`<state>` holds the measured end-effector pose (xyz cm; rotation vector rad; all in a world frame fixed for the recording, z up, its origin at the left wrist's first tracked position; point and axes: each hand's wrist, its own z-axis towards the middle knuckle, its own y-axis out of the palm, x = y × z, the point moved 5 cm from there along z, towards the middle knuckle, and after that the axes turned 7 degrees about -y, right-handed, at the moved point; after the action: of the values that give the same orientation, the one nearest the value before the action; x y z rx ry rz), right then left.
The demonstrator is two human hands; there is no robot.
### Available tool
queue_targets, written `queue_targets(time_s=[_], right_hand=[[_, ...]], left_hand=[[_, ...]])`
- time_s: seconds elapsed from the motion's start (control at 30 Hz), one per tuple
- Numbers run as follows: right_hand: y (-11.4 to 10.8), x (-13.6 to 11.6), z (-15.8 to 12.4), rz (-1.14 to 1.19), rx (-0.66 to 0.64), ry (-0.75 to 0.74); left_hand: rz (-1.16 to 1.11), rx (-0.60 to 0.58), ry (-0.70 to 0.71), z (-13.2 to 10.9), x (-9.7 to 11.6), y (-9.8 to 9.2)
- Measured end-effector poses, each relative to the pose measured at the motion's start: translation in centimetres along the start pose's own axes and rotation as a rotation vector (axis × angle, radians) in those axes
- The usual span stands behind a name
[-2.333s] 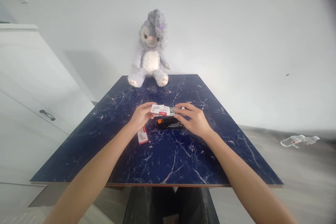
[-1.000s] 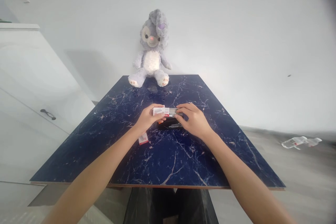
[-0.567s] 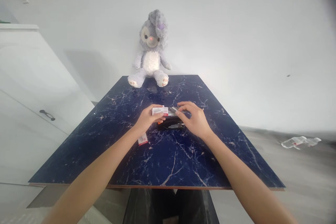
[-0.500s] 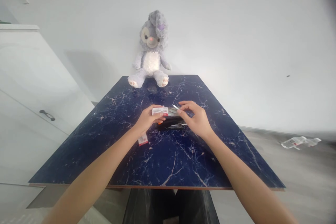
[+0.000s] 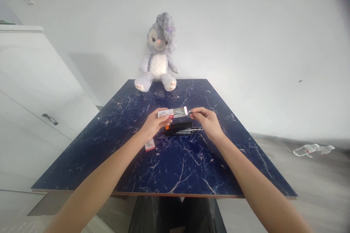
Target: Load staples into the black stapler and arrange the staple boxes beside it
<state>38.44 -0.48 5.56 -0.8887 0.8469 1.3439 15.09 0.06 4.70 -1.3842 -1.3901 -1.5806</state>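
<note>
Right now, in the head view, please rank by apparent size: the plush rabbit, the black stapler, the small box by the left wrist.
1. plush rabbit, largest although farthest away.
2. black stapler.
3. small box, smallest; the arm hides part of it.

A home room: plush rabbit, white cabinet, marble-look table.

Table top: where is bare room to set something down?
Bare: the table from its front edge to the stapler; the right side past the right hand pinching a staple strip; the band before the plush rabbit. Crowded: the middle, with the left hand, its staple box, and a small box by that wrist.
</note>
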Motion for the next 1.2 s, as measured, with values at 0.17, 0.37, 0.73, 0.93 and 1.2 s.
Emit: queue_targets(time_s=[0.17, 0.37, 0.73, 0.93, 1.2], right_hand=[[0.6, -0.5, -0.4, -0.051, -0.055, 0.029], [0.7, -1.0, -0.5, -0.086, -0.075, 0.021], [1.9, -2.5, -0.9, -0.181, -0.202, -0.194], [2.0, -3.1, -1.2, -0.23, -0.164, -0.255], [-2.0, -0.8, 0.2, -0.181, 0.165, 0.028]], left_hand=[[0.104, -0.03, 0.021, -0.3, -0.3, 0.6], [0.134, -0.034, 0.021, -0.7, -0.2, 0.8], [0.123, -0.255, 0.001, -1.4, -0.8, 2.5], [0.172, -0.183, 0.025, -1.2, -0.3, 2.1], [0.561, 0.465, 0.209, 0.2, 1.9, -3.8]])
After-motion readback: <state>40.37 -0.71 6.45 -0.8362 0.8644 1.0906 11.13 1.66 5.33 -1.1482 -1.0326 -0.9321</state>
